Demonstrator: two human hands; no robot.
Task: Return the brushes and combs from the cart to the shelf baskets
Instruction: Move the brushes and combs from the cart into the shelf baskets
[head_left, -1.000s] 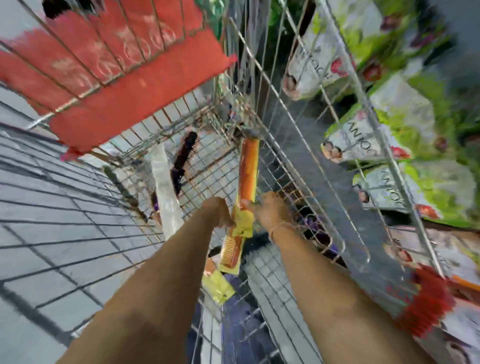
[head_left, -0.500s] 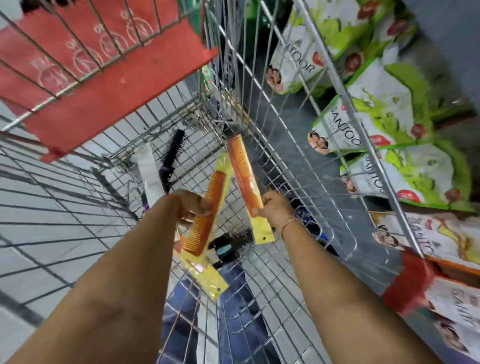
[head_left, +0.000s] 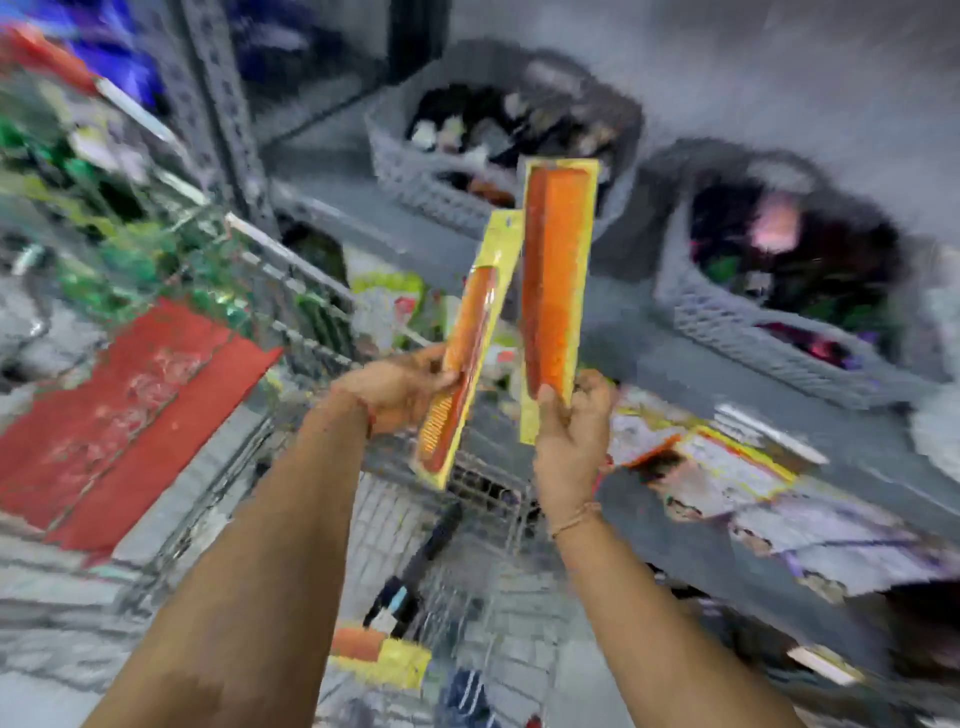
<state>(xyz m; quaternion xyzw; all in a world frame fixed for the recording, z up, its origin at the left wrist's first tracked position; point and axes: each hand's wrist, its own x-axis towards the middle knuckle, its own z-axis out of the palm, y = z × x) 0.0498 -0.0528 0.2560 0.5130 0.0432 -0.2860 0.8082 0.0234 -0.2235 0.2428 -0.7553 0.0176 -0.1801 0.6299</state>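
Observation:
My left hand (head_left: 400, 387) grips an orange comb in yellow packaging (head_left: 467, 348), tilted up to the right. My right hand (head_left: 569, 423) holds a second, wider orange comb on a yellow card (head_left: 556, 280) upright, above the wire cart (head_left: 291, 270). Both combs are raised in front of a grey shelf basket (head_left: 415, 176) holding dark items. A second grey basket (head_left: 727, 322) sits on the shelf to the right. Down in the cart lie a black brush (head_left: 431, 545) and another orange comb pack (head_left: 379, 654). The picture is blurred by motion.
The cart's red child-seat flap (head_left: 124, 410) is at the left. A grey shelf upright (head_left: 218, 104) rises behind the cart. Flat printed packets (head_left: 727, 483) lie on the lower shelf at the right, under the baskets.
Both hands have lifted the two combs up out of the cart. The view has swung up from the cart floor to the shelf with the grey baskets.

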